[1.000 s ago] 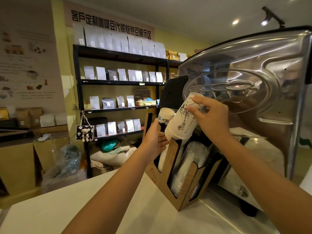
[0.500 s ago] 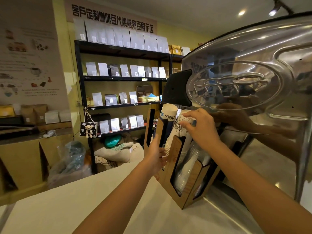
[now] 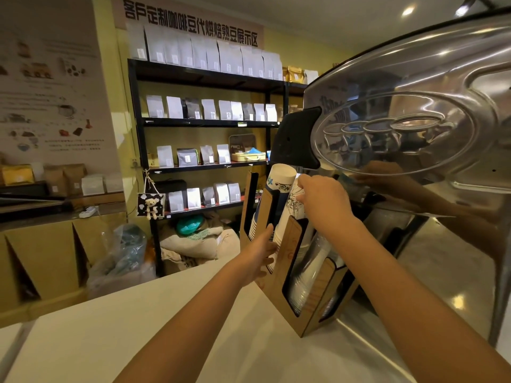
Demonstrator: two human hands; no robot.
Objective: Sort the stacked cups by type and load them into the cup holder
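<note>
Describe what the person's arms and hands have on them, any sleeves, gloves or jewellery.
Both forearms are bare right up to the bottom edge of the picture, so no sleeves show. The left hand and right hand wear no gloves. No watch, bracelet or ring is visible on either wrist or on the fingers that can be seen; parts of the fingers are hidden by the cups.

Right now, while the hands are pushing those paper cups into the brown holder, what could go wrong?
1. The cup holder leans backward and stands near the counter edge; a hard push from the right hand might tip or slide it.
2. The white paper cup stack is tilted in its slot; it could jam against the blue-patterned cups beside it.
3. The left hand has fingers at the slot's edge, where the cups might pinch them.
</note>
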